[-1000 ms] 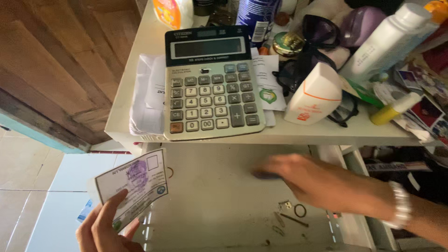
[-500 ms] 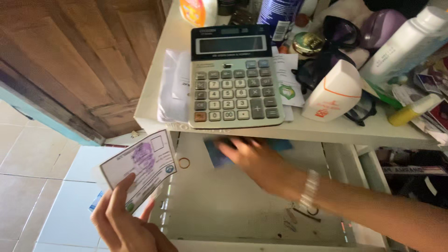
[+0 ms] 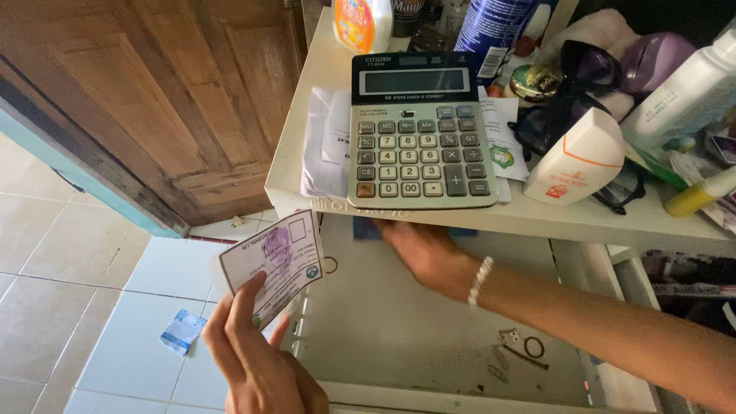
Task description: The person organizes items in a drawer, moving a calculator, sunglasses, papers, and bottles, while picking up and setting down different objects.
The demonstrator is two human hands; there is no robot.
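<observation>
My left grip (image 3: 257, 360) clamped on white card (image 3: 270, 267), off shelf's left edge. My right grip (image 3: 425, 249) touching blue item (image 3: 366, 228) under calculator (image 3: 418, 134) at drawer (image 3: 383, 322) rear; closure: cannot tell.

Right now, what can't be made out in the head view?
- Right hand: fingers hidden under the shelf edge; grip unknown.
- Blue thing it reaches: mostly hidden by the shelf.
- White bottle: cut off by the right frame edge.
- Small metal bits in the drawer: too small to identify.
- Left hand holds a card.
</observation>
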